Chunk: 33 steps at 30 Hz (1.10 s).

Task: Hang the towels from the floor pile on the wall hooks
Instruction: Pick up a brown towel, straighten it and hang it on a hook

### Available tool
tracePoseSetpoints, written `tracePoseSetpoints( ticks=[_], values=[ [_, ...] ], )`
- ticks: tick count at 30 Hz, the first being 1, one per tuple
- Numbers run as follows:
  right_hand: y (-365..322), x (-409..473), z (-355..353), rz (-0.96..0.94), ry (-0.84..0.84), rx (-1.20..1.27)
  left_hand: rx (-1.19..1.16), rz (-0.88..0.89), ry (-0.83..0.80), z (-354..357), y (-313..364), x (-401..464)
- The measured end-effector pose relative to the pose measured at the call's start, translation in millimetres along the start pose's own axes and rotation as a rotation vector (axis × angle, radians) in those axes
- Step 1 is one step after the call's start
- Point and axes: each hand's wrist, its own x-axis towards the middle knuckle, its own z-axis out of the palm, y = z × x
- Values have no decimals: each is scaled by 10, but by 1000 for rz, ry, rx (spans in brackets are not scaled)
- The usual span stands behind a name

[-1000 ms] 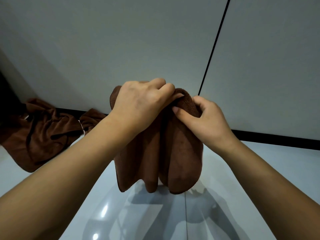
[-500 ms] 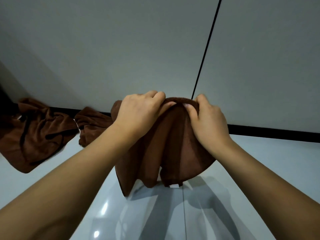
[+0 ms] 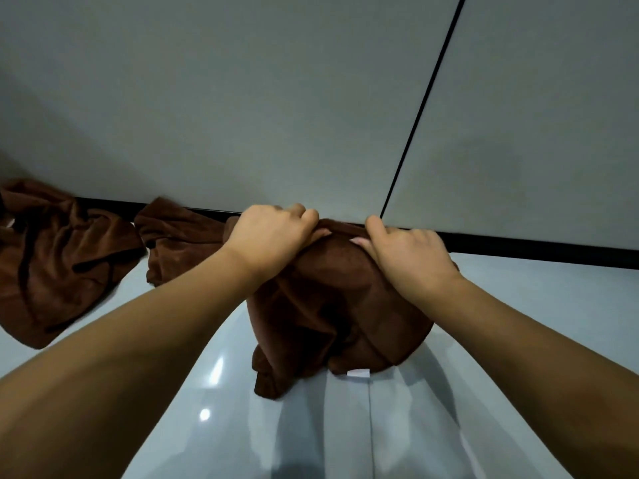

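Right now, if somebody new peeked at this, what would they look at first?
First, the two bare arms reaching to the middle, where the left hand and the right hand grip the top edge of a brown towel whose lower end bunches on the shiny floor. Next, the crumpled brown towels lying at far left by the wall.

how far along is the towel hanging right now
Nothing shows as hung: no hooks or hung towels are in view. In hand: the left hand and right hand grip one brown towel by its top edge, its bottom bunched on the floor. Left: this one, plus the pile by the wall.
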Motion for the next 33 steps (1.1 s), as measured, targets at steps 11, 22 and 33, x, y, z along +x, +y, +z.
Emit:
tracePoseSetpoints(
  ticks=[11,22,33],
  values=[
    [1086,1349,-2058,-41,-17,29,-38,46,-69,-1923,-670,1796],
    [2646,3261,-5891,-5,182,-52,4,32,62,-5484,-1378,4518],
    [2952,3491,-8274,80,299,-331,-59,170,329,-7388,-1439,5447]
  ],
)
